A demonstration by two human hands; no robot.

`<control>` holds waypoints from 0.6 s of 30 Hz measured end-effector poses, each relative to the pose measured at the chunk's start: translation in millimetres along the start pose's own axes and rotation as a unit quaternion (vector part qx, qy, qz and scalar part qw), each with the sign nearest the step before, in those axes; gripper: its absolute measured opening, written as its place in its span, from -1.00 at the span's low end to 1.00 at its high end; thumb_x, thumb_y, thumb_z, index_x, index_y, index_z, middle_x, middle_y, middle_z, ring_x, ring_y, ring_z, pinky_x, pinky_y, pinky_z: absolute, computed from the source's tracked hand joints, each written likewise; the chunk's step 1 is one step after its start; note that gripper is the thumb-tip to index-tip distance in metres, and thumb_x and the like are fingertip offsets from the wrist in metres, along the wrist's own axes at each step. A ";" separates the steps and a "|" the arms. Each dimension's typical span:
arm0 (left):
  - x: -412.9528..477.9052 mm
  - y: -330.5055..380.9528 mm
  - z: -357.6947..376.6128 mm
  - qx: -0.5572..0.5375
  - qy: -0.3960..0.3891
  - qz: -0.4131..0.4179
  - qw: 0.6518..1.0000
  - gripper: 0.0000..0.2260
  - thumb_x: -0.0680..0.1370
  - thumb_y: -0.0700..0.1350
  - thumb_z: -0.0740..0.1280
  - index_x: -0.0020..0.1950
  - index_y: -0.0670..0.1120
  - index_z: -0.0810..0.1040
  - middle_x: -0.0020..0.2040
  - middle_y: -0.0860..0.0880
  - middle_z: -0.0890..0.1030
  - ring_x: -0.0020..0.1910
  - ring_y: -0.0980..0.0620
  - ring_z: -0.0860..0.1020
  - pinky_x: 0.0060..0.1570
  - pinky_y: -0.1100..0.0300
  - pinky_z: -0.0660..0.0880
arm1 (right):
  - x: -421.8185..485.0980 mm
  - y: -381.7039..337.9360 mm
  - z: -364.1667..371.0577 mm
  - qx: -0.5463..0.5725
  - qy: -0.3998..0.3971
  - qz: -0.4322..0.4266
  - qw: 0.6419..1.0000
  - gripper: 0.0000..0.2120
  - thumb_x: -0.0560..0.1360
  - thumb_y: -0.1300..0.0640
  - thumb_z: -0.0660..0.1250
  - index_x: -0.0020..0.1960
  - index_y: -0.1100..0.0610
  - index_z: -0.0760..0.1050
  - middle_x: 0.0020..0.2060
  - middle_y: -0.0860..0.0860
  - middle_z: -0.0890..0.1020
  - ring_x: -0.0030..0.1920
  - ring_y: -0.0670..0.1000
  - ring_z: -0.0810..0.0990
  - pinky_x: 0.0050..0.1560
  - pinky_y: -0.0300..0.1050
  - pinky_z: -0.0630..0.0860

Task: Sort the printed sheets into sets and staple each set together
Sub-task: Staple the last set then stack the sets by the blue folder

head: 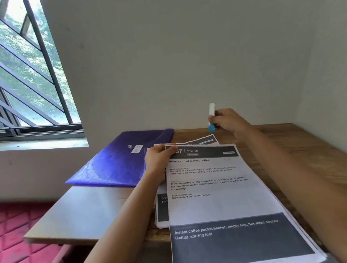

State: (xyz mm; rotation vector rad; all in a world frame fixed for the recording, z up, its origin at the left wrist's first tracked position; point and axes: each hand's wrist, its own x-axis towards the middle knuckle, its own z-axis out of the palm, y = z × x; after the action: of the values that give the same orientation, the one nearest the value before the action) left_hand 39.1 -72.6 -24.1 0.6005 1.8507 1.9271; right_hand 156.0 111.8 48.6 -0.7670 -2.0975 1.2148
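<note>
Stapling seemingly pending: left hand [160, 160] pinches top corner of white printed sheets [215, 202]; right hand [229, 120] grips small white-blue stapler [211, 110].

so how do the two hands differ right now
The left hand pinches the upper left corner of the top sheet. The right hand grips a white and blue stapler, farther back near the wall. The left hand's sheet lies flat, while the right hand's stapler points upward. Both hands hold something.
</note>
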 end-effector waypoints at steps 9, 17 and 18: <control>6.5 -2.1 -1.9 -0.024 0.034 -0.003 0.999 -0.93 0.47 -0.17 0.46 -0.17 0.00 0.67 -0.09 -0.13 0.70 -0.10 -0.15 0.69 -0.05 -0.09 0.63 | -25.2 58.8 -46.5 -0.454 0.035 0.088 0.886 -0.87 0.49 0.16 0.32 -0.18 0.21 0.49 -0.28 0.09 0.54 -0.26 0.07 0.54 -0.29 -0.13 0.41; 6.5 -1.1 -6.2 -0.066 0.011 0.007 0.998 -0.96 0.53 -0.19 0.41 -0.08 -0.05 0.63 0.02 -0.20 0.66 -0.13 -0.12 0.64 -0.05 -0.06 0.62 | -35.0 62.9 -52.4 -0.478 0.039 0.093 0.872 -0.70 0.54 -0.01 0.28 -0.18 0.22 0.55 -0.28 0.09 0.57 -0.17 0.09 0.56 -0.11 -0.09 0.47; 6.3 -0.1 -6.4 -0.076 0.009 0.011 0.997 -0.96 0.54 -0.19 0.40 -0.07 -0.06 0.61 0.00 -0.20 0.65 -0.17 -0.09 0.63 -0.08 -0.04 0.62 | -36.2 62.8 -53.4 -0.449 0.066 0.065 0.889 -0.66 0.57 -0.03 0.24 -0.13 0.23 0.56 -0.25 0.10 0.58 -0.16 0.09 0.55 -0.13 -0.10 0.45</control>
State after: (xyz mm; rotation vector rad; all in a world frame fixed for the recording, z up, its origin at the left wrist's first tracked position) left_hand 30.3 -74.3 -24.2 0.5591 1.6960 2.0703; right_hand 230.4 141.1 7.3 -1.3458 -2.4845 0.1488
